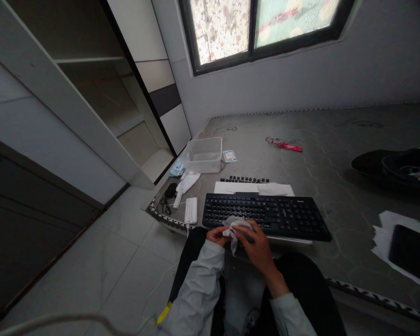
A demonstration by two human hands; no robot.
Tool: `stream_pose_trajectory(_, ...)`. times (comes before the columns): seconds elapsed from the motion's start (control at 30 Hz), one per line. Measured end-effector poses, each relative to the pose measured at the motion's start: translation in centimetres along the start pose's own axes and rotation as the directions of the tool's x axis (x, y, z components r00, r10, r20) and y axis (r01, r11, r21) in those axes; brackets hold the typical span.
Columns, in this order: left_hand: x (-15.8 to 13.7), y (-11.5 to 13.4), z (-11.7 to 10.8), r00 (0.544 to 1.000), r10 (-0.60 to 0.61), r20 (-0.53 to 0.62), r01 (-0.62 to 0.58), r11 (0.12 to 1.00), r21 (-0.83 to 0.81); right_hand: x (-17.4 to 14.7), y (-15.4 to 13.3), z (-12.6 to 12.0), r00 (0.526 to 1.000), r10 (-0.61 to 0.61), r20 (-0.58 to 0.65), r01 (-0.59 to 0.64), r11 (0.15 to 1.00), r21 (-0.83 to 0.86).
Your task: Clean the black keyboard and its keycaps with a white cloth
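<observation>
A black keyboard (266, 215) lies on the grey mattress (318, 154) in front of me. Both hands meet just below its near left edge around a white wipe (233, 228). My left hand (217, 234) pinches the left side of the wipe. My right hand (255, 245) holds its right side, fingers curled over it. A row of loose black keycaps (245, 179) sits beyond the keyboard, above white paper sheets (254, 188).
A clear plastic box (203, 155), a white power bank (191, 210) with cable, a white brush-like tool (185, 185) and a black mouse (170, 190) lie at the left. A red packet (285, 145) lies farther back. A dark device on paper (411, 252) sits right.
</observation>
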State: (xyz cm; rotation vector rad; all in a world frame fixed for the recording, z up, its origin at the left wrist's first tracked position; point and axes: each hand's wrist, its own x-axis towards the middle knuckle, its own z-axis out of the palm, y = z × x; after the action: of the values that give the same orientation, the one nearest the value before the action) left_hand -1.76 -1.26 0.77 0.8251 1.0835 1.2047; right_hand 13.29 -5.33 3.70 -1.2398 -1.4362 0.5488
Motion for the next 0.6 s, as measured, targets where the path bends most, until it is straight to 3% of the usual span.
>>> stream_pose_trajectory(0.2, 0.77, -0.17, -0.24, 1.000, -0.009, -0.009, 0.009, 1.000, 0.027, -0.10, 0.16, 0.15, 1.000, 0.005, 0.002, -0.005, 1.000, 0.010)
stream_pose_trajectory(0.37, 0.56, -0.44, -0.07, 0.996, 0.005, -0.087, -0.002, 1.000, 0.025, -0.14, 0.14, 0.37, 0.999, 0.001, -0.037, -0.001, 1.000, 0.010)
stream_pose_trajectory(0.6, 0.36, -0.96, 0.08, 0.993, 0.017, -0.113, -0.017, 1.000, -0.003, -0.15, 0.36, 0.14, 0.999, 0.039, 0.004, -0.039, 0.999, 0.017)
